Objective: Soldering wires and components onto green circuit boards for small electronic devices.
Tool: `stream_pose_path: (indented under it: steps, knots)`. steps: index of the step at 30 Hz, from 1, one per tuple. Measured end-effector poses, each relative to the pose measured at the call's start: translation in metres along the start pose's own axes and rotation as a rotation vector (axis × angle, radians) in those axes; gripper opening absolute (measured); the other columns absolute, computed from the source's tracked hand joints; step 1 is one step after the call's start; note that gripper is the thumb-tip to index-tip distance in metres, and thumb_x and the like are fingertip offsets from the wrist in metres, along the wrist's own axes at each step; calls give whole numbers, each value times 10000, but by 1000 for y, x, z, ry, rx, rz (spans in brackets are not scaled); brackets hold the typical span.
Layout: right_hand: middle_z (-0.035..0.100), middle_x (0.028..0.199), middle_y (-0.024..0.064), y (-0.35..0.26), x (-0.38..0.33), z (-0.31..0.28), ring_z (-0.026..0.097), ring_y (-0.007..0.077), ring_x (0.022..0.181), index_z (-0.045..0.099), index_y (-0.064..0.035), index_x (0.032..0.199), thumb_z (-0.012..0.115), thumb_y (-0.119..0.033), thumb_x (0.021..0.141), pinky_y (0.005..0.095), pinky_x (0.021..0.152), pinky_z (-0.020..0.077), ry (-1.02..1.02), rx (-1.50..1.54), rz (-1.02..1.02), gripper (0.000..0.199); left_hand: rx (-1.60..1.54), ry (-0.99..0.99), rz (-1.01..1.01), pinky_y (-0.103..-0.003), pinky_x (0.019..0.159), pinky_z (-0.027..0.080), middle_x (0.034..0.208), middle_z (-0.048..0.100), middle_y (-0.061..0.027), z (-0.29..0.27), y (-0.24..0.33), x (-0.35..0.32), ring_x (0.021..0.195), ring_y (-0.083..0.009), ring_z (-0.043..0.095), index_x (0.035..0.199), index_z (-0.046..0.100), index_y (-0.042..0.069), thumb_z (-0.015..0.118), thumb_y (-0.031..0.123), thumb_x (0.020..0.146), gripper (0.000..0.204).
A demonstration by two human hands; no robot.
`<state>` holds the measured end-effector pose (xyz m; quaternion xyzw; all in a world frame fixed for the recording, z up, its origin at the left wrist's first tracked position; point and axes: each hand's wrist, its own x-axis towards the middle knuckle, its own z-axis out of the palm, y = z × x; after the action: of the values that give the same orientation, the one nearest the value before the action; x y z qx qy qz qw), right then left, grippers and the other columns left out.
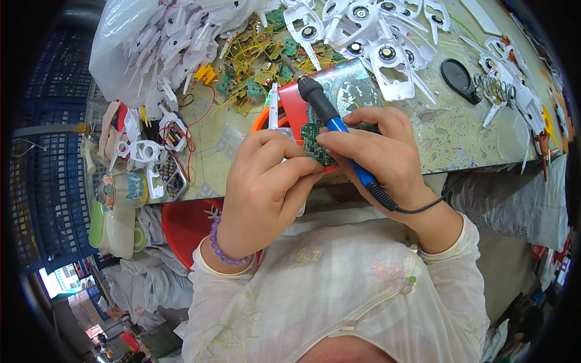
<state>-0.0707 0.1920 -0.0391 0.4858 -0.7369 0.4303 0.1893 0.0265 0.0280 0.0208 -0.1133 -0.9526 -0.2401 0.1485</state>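
My right hand (387,154) is wrapped around a soldering iron (319,104) with a blue-and-black handle. Its tip points up and away, toward the far side of the bench. That hand's thumb and finger also meet the edge of a small green circuit board (312,145). Closed beside it, my left hand (263,181) grips a white plastic housing (274,107), which shows above and below the fingers. The left fingertips press at the board's lower edge. Most of the housing is hidden by the hand. Behind the board lies a red sheet (293,109).
Green circuit boards with yellow wires (254,60) lie heaped at the back. White housings with round black parts (386,54) are piled behind my right hand. A plastic bag of white parts (163,42) stands far left. A red tub (184,227) sits below the bench's front edge.
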Motion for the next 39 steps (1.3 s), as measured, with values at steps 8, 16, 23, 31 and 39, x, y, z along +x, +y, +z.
stream_pose_path:
  steps: [8, 16, 23, 31, 39]
  knots:
    - [655, 841, -57, 0, -1, 1, 571, 188, 876, 641, -182, 1009, 616, -156, 724, 349, 796, 368, 14, -1, -13, 287, -100, 97, -20, -401, 806, 472, 948, 621, -79, 11, -7, 0, 970, -303, 583, 810, 646, 36, 706, -2, 668, 159]
    - [652, 833, -49, 0, -1, -1, 571, 191, 868, 641, -176, 1024, 623, -156, 726, 351, 792, 371, 6, -9, -15, 299, -59, 103, 4, -397, 815, 483, 946, 631, -79, 15, -9, -2, 987, -293, 596, 801, 649, 32, 716, -4, 655, 164]
    - [585, 769, 8, 2, 4, -29, 513, 207, 698, 650, -82, 1113, 769, -232, 666, 306, 668, 405, 108, 89, 1, 487, -125, 132, -33, -380, 789, 508, 939, 635, -99, 17, -9, -2, 992, -301, 621, 797, 641, 18, 707, -26, 674, 146]
    - [564, 776, 120, 2, -34, -64, 476, 223, 695, 555, -10, 955, 500, -314, 921, 350, 635, 375, 389, 414, 101, 311, -187, 131, -44, -366, 780, 517, 967, 639, -104, 18, -10, -5, 1017, -299, 618, 797, 634, 12, 703, -30, 684, 139]
    - [512, 680, 52, -4, -55, -73, 424, 186, 631, 528, -59, 861, 521, -328, 917, 312, 568, 345, 387, 564, 165, 274, -236, 78, -70, -362, 857, 499, 992, 641, -136, 15, -9, -6, 1043, -327, 614, 798, 658, -14, 689, -71, 674, 140]
